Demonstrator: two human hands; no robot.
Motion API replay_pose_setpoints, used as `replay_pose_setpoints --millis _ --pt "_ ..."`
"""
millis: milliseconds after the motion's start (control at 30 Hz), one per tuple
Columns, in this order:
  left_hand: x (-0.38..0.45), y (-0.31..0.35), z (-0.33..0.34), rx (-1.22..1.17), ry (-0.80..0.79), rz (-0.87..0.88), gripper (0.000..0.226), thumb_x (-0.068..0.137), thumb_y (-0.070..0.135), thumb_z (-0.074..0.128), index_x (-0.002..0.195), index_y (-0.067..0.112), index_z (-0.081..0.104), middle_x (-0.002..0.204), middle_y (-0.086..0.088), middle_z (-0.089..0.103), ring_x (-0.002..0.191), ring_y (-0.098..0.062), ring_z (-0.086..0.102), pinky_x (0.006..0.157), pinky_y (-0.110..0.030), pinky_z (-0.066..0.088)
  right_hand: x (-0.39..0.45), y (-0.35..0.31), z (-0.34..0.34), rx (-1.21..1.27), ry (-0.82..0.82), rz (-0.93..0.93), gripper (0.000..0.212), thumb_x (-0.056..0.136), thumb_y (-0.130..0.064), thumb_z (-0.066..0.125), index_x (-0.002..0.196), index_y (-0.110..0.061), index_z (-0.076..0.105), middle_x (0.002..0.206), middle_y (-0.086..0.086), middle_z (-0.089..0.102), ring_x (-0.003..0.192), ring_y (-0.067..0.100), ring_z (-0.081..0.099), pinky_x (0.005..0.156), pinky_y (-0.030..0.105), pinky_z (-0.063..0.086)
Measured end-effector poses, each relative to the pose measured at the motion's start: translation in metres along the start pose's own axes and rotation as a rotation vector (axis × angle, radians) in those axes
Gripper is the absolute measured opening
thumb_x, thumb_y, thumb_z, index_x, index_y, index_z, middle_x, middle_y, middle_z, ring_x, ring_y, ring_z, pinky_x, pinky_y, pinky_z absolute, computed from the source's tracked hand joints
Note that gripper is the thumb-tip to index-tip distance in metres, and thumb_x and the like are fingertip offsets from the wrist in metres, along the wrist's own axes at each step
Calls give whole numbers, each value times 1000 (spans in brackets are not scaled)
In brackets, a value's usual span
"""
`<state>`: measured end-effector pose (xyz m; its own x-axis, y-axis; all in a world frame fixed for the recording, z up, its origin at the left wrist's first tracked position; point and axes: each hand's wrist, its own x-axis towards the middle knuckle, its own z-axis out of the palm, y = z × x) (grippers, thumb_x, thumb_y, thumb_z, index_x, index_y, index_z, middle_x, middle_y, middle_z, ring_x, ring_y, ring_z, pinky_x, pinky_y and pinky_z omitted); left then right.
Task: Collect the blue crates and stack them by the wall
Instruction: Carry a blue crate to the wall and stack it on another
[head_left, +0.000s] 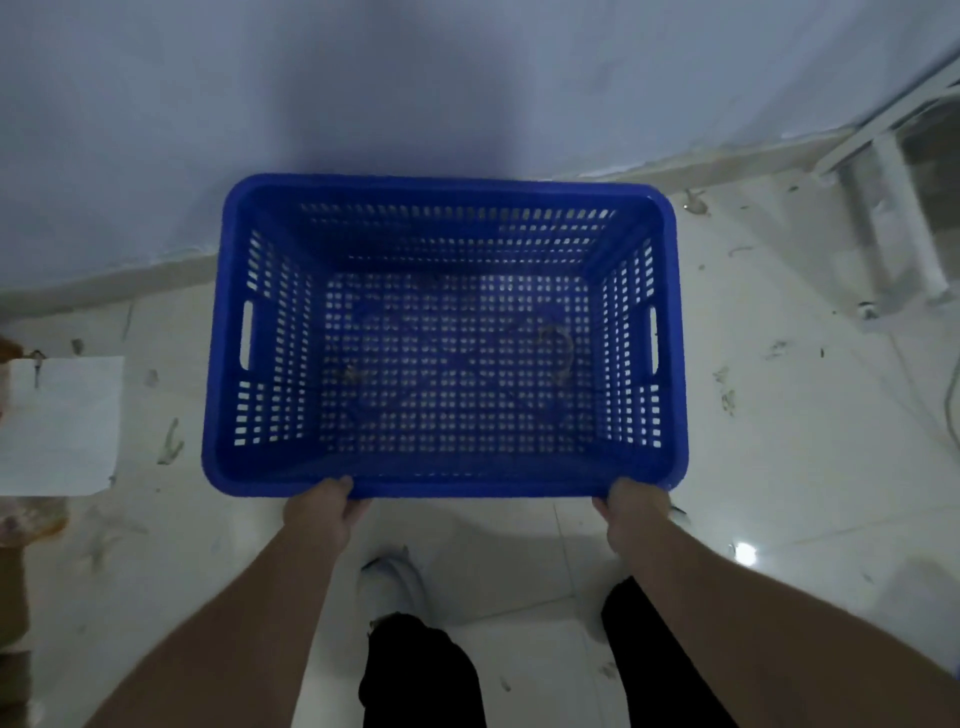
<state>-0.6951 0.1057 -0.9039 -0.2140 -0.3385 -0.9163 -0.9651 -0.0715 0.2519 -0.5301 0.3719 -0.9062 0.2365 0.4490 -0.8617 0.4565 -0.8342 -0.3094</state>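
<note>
Far left edge: white paper sheet (60, 423) lying flat over something brownish, too blurred to identify. Floor (779, 467) is pale glossy tile, scuffed, with scattered debris and smears on both sides of the crate. Wall (415, 78) runs across the top of view, bluish-white, with a pale skirting strip where it meets the floor. Centre: one blue crate (444, 335), rectangular, rounded corners, thick rolled rim, open top facing the camera. Sides and base are perforated in a grid of small slots; one slot-shaped handle cutout in each short end. Inside looks empty apart from a few bits of dirt or thread on the base, too small to tell. Crate's far long side sits close against the wall; cannot tell if it is touching, or if the crate rests on the floor or is held just above it. Left hand (324, 512) is closed over the near rim toward its left corner, thumb on top, fingers hidden underneath. Right hand (636, 506) grips the same near rim toward the right corner, same hold. Both forearms bare, reaching forward. Below them: black trouser legs and one white shoe (392, 579) on the tile. Far right, upper corner: white metal frame or rack leg (883, 208) standing near the wall, well apart from the crate. Nothing between crate and wall.
</note>
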Motion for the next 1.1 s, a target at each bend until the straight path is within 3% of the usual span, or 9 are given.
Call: replay_pose_setpoints --millis 100,167,300,533,667,767,833,967,1100 --pt "-6 4 20 -63 -44 -17 21 95 -1 48 116 -1 48 125 -21 56 111 -28 57 95 -37 50 -5 -35 18 13 -116 -185 24 86 7 53 97 -14 59 98 8 62 85 23 62 86 42 57" --pt "-7 8 34 -81 -58 -3 30 96 1 47 125 -6 46 132 -20 54 120 -29 55 95 -35 51 -6 -54 35 -27 -172 -221 22 85 6 59 100 -9 59 98 7 63 90 23 63 88 42 57" --pt "-8 8 46 -61 -28 -1 41 95 0 48 135 -6 41 136 -21 51 123 -30 54 100 -36 50 8 -79 50 -199 -184 -209 27 89 0 55 71 -15 43 97 10 52 80 22 58 92 43 56" --pt "-63 37 47 454 -93 22 19 98 20 47 113 13 39 106 -15 49 96 -32 53 93 -44 45 -23 -91 29 -565 -277 -171 6 89 -9 46 84 -11 46 76 7 48 66 19 47 56 32 56" --pt "-176 95 84 662 -89 361 12 96 18 52 98 6 53 84 -6 49 77 -21 50 73 -35 38 -95 -145 -14 -777 -354 -548 18 91 -18 53 77 -7 57 83 11 59 85 31 59 79 41 51" --pt "-295 125 113 827 -154 671 40 98 32 42 79 8 68 82 -7 59 70 -20 52 61 -29 38 -177 -209 -73 -751 -368 -760 34 92 -30 59 67 -8 58 66 6 55 69 23 57 66 31 45" --pt "-388 126 126 947 -228 888 42 100 28 34 86 7 68 84 -8 59 70 -19 51 67 -29 38 -236 -249 -128 -714 -336 -864 39 95 -33 52 73 -4 64 61 1 53 60 17 50 54 25 38" --pt "-538 90 137 1061 -368 1213 28 96 25 36 78 9 50 81 -6 52 82 -23 48 72 -30 33 -317 -293 -239 -700 -173 -1004 32 93 -28 47 67 -10 52 61 -1 46 60 19 43 60 29 34" --pt "-638 26 150 1117 -638 1337 38 95 40 39 114 11 55 109 -7 61 100 -25 55 85 -31 41 -376 -287 -353 -572 -12 -1057 32 95 -32 47 69 -13 48 65 0 49 69 22 48 60 31 33"
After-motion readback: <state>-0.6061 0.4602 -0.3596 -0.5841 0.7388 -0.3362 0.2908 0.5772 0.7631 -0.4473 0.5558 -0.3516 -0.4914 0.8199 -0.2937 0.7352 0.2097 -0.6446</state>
